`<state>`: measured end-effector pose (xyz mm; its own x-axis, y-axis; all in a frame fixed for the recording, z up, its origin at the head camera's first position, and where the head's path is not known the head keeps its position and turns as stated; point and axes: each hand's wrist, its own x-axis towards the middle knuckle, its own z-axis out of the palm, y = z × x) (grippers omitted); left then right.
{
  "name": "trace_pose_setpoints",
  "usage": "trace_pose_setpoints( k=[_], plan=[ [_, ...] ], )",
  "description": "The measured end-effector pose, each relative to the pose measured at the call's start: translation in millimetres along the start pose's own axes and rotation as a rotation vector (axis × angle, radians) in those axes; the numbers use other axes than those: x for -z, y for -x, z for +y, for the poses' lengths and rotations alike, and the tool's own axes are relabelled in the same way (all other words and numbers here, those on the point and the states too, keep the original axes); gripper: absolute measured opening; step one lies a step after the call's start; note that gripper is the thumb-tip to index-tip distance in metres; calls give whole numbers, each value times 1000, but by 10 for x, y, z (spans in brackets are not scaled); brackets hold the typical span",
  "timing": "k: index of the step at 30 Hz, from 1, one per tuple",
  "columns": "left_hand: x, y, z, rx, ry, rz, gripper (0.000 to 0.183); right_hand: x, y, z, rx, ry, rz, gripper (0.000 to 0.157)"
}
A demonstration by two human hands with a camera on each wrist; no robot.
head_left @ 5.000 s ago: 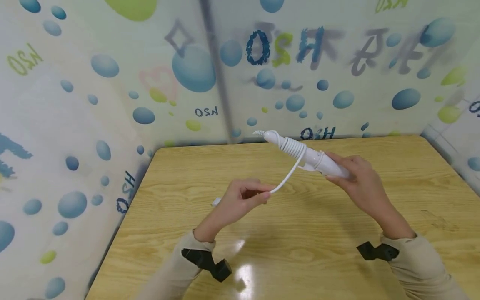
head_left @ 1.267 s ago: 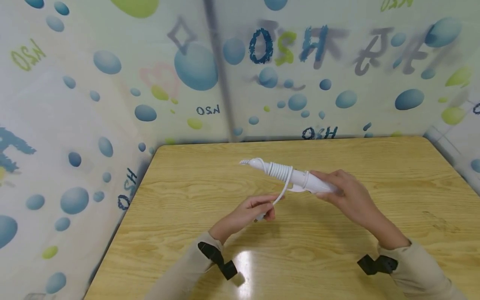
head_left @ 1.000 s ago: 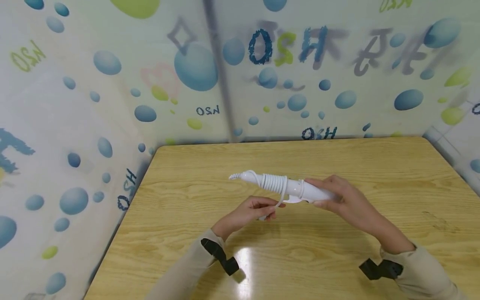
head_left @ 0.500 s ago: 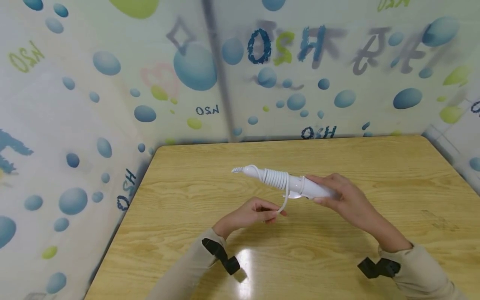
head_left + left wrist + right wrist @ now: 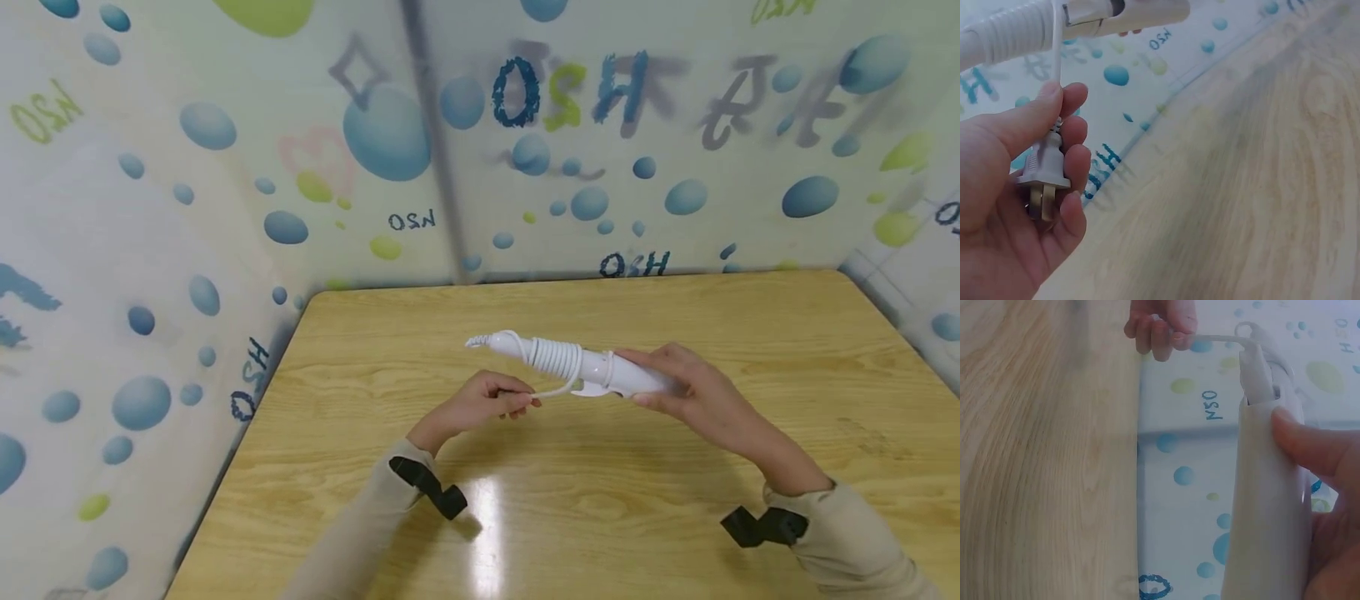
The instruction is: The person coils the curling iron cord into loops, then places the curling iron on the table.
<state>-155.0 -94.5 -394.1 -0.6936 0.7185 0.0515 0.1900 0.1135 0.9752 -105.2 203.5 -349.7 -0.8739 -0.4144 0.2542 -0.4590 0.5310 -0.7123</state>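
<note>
A white curling iron is held nearly level above the table, its tip end pointing left. My right hand grips it by the handle, thumb and fingers on opposite sides. Several turns of white power cord lie around its barrel. From these turns a short stretch of cord runs to my left hand, which pinches it between thumb and forefinger. In the left wrist view the two-pin plug hangs just below that pinch, in front of the loosely curled other fingers. The head view hides the plug.
A wood-grain table spreads beneath both hands. Behind it and at the left stand walls covered with a blue and green bubble print. Black straps with small blocks sit on both sleeves.
The curling iron has come down and left since the earliest frame. In the last half second my left hand has moved left and slightly up, drawing the cord's free stretch sideways.
</note>
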Motion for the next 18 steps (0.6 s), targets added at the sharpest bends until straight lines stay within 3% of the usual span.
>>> trace_pose_setpoints(
  k=[5, 9, 12, 16, 18],
  plan=[
    [-44, -53, -47, -20, -13, -66, 19, -26, 0, 10, 15, -20, -20, 50],
    [-70, -102, -108, 23, -23, -32, 17, -40, -5, 12, 26, -13, -59, 49],
    [-13, -131, -190, 102, -57, 6, 14, -34, -8, 30, 15, -33, -99, 50],
    [164, -174, -286, 49, -105, 0, 8, -28, -15, 92, 4, -79, -199, 49],
    [255, -208, -299, 9, -141, -53, 10, -32, -26, 136, 16, -88, -260, 49]
  ],
)
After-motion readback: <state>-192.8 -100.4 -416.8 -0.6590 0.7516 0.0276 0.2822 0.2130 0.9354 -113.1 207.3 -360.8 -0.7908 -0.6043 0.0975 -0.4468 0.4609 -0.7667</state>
